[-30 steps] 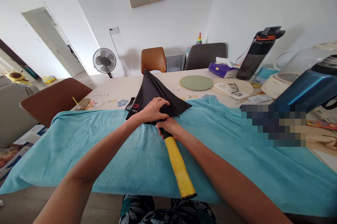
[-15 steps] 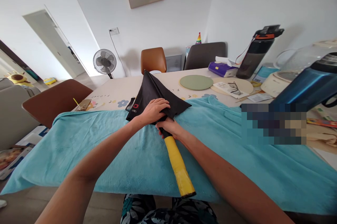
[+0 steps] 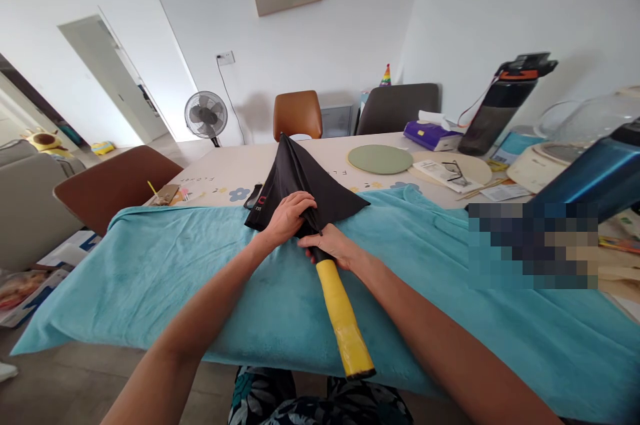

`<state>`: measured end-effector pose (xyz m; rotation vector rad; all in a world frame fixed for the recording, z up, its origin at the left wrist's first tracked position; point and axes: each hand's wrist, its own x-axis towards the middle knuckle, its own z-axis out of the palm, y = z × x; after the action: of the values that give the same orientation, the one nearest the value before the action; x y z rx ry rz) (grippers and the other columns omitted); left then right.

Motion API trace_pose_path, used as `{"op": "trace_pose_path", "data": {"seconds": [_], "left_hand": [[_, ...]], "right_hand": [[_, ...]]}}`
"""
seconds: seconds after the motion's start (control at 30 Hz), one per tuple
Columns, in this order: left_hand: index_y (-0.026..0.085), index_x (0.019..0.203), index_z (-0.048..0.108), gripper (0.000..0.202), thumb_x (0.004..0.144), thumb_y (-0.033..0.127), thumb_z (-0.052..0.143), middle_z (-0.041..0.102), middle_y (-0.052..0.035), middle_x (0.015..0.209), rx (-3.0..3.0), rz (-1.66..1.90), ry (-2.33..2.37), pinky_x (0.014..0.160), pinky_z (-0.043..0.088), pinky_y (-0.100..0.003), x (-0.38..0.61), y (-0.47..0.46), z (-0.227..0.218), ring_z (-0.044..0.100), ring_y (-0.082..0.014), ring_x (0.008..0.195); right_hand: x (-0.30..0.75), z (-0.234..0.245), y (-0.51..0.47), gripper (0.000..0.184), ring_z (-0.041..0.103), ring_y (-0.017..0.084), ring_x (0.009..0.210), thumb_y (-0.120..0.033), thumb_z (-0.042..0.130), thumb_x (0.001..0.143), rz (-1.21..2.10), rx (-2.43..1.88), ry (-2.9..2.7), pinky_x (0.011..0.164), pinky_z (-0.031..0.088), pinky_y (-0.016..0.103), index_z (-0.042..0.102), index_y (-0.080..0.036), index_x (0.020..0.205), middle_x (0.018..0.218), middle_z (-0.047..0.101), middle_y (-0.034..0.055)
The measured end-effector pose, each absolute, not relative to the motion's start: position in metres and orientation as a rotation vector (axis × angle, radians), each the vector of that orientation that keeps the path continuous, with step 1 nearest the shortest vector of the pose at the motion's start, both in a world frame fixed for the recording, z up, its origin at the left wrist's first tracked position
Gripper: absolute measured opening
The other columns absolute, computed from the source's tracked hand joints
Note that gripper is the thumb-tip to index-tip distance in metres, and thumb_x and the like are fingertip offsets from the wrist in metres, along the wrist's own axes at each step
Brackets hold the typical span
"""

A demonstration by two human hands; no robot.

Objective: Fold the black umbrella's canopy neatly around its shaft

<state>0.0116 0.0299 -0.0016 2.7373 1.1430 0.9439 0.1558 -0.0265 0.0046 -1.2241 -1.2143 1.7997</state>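
Umbrella: the umbrella (image 3: 293,168) lies on the blanket (image 3: 200,278), its tip pointing away over the table (image 3: 225,168) toward the brown chair (image 3: 297,115).
Canopy: the black canopy (image 3: 330,188) fans into a loose triangle, its corners spread to both sides, apparently because nothing binds the folds.
Handle: the yellow handle (image 3: 345,322) points back at the person, which seems to put the neck within easy reach.
Left hand: the left hand (image 3: 287,216) curls its fingers over gathered canopy folds, apparently pressing the cloth in toward the shaft.
Right hand: the right hand (image 3: 340,246) wraps the black neck just above the handle, probably to steady the umbrella.
Blanket: it hangs over the table's near edge, perhaps as padding.
Right side: mat (image 3: 380,158) and black bottle (image 3: 500,108) sit beyond the canopy, touching neither hand.
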Motion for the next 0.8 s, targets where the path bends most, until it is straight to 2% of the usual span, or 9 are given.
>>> {"op": "trace_pose_path", "data": {"seconds": [0.17, 0.3, 0.43, 0.6, 0.8], "left_hand": [[0.021, 0.102, 0.060, 0.056, 0.060, -0.005, 0.034, 0.058, -0.0035, 0.115, 2.664, 0.990, 1.130, 0.100, 0.035, -0.036, 0.001, 0.028, -0.007, 0.044, -0.0158, 0.116], [0.022, 0.100, 0.062, 0.051, 0.062, -0.003, 0.038, 0.058, -0.0040, 0.115, 2.595, 1.024, 1.142, 0.099, 0.036, -0.037, -0.005, 0.030, -0.010, 0.047, -0.0171, 0.112], [0.022, 0.100, 0.062, 0.045, 0.066, 0.001, 0.041, 0.057, -0.0035, 0.117, 2.557, 1.011, 1.211, 0.100, 0.034, -0.036, -0.001, 0.027, -0.011, 0.046, -0.0173, 0.114], [0.023, 0.099, 0.061, 0.041, 0.071, 0.003, 0.040, 0.058, -0.0022, 0.118, 2.526, 1.018, 1.323, 0.101, 0.031, -0.036, 0.010, 0.020, -0.013, 0.043, -0.0171, 0.117], [0.024, 0.097, 0.061, 0.037, 0.074, 0.003, 0.040, 0.059, -0.0010, 0.116, 2.510, 1.047, 1.423, 0.101, 0.030, -0.035, 0.016, 0.018, -0.016, 0.043, -0.0164, 0.116]], "right_hand": [[0.163, 0.009, -0.024, 0.017, 0.054, 0.012, 0.047, -0.006, 0.069, 0.058, 1.976, -1.153, -1.244, 0.046, 0.050, 0.025, 0.054, -0.011, 0.063, 0.051, 0.056, 0.0002], [0.171, 0.007, -0.020, 0.022, 0.059, 0.014, 0.057, -0.006, 0.072, 0.055, 2.144, -1.004, -1.230, 0.058, 0.054, 0.028, 0.057, -0.010, 0.071, 0.061, 0.061, 0.0023], [0.175, 0.006, -0.018, 0.022, 0.062, 0.017, 0.069, -0.011, 0.068, 0.063, 2.276, -0.802, -1.094, 0.068, 0.055, 0.034, 0.056, -0.011, 0.082, 0.071, 0.062, 0.0041], [0.169, 0.002, -0.018, 0.016, 0.063, 0.019, 0.066, -0.025, 0.059, 0.077, 2.253, -0.841, -1.006, 0.062, 0.055, 0.036, 0.054, -0.010, 0.081, 0.070, 0.061, 0.0065], [0.164, 0.003, -0.020, 0.013, 0.061, 0.017, 0.059, -0.011, 0.064, 0.071, 2.146, -0.956, -1.066, 0.054, 0.054, 0.031, 0.055, -0.009, 0.079, 0.062, 0.061, 0.0050]]}}
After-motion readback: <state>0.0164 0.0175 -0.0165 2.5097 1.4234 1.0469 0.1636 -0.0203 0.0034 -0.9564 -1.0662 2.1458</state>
